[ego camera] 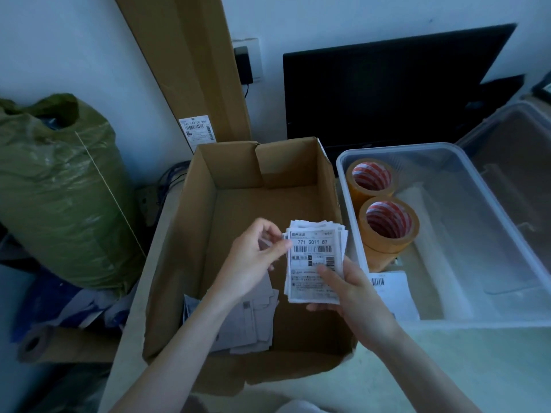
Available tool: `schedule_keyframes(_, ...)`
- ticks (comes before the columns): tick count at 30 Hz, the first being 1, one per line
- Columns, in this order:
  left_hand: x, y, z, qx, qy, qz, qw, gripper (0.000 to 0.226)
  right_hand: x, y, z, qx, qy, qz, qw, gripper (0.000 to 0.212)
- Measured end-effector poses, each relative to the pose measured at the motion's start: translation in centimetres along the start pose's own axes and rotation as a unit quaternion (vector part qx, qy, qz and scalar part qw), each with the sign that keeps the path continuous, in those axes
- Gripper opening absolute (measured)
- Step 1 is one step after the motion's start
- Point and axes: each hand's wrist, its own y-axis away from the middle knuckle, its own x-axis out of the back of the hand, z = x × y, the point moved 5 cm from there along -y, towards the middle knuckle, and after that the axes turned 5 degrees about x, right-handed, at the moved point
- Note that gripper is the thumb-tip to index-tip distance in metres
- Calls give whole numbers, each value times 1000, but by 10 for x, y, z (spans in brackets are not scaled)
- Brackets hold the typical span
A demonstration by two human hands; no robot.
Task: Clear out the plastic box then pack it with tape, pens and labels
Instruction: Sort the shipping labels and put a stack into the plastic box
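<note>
A stack of printed shipping labels (314, 257) hovers over the open cardboard box (179, 234). My right hand (348, 296) grips the stack from below, thumb on top. My left hand (253, 260) pinches the stack's upper left edge with curled fingers. To the right stands the clear plastic box (489, 198), holding two rolls of tan tape (387, 225) along its left wall and one label sheet (393, 290) at its near left corner. More grey paper sheets (250, 326) lie on the cardboard box's floor under my left forearm.
The plastic box's clear lid (515, 150) leans at far right. A black monitor (387, 84) stands behind both boxes. A flat cardboard carton (193, 64) leans on the wall. A green bagged bundle (56, 189) sits at left, beyond the table edge.
</note>
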Motion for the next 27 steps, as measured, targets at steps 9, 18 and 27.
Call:
schedule_keyframes(9, 17, -3, -7, -84, -102, -15, 991, 9, -16, -22, -29, 123, 471, -93, 868, 17)
schedule_keyframes(18, -5, -39, -131, 133, -1, 77, 988, 21, -51, -126, 34, 38, 524, -167, 834, 18)
schedule_keyframes(27, -33, -41, -155, 151, 116, 50, 980, 38, -41, -142, 75, -22, 526, -137, 839, 28)
